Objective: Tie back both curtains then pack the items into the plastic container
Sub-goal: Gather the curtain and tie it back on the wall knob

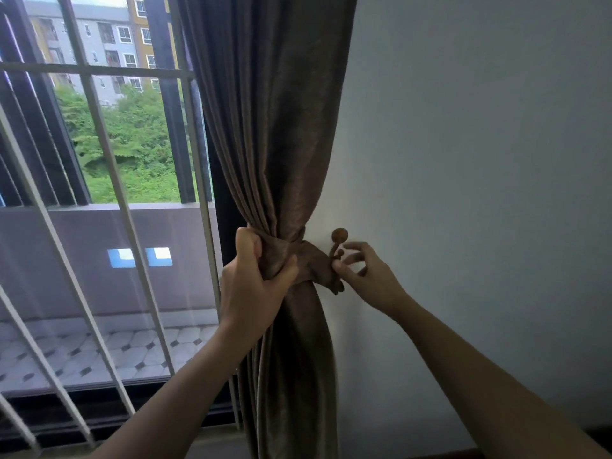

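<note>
A brown curtain [281, 127] hangs at the right edge of the window, gathered into a bunch at waist height. A matching brown tieback band [314, 263] wraps around the bunch and runs to a brown hook [338, 241] on the white wall. My left hand [255, 279] squeezes the gathered curtain and the band from the left. My right hand [367, 273] pinches the end of the band at the hook with thumb and forefinger. No second curtain and no plastic container are in view.
A window with white slanted bars [99, 134] fills the left side, with a tiled balcony floor [99, 352] and buildings beyond. A plain white wall [480, 160] fills the right. A dark skirting strip [463, 453] runs along the bottom.
</note>
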The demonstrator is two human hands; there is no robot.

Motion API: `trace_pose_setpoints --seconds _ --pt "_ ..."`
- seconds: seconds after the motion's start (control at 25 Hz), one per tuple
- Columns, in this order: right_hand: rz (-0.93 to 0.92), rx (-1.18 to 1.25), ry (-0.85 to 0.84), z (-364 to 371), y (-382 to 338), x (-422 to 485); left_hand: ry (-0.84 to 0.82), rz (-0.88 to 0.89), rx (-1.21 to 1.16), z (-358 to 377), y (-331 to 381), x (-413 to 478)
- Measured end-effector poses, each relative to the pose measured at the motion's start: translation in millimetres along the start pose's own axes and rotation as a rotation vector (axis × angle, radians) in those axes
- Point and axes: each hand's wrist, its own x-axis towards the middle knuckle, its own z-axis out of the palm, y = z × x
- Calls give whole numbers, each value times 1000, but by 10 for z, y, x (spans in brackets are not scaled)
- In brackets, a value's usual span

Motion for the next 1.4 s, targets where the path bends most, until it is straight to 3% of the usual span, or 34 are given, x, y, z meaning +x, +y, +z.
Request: trace_pose_setpoints --seconds 0.12,0.28,0.36,0.52,0.68,0.88,1.12,1.28,1.4 --pt "349 206 38 110 135 26 27 24 34 24 -55 19" --pt "776 889 -260 197 242 4 51 30 48 31 -82 29" --pt "773 1063 -264 276 280 13 50 34 50 32 -87 29" --pt "517 1275 114 356 290 91 56 38 53 35 -81 25" --pt "154 875 213 259 244 71 52 38 43 40 -114 23" --pt "2 332 339 271 146 153 51 51 41 51 -138 17" --pt "-102 137 441 296 182 200 57 54 30 63 -154 9" --pt "-170 -40 358 246 193 212 60 63 21 72 -164 0" --pt "-114 -8 288 228 228 251 58 61 15 70 -175 -11"
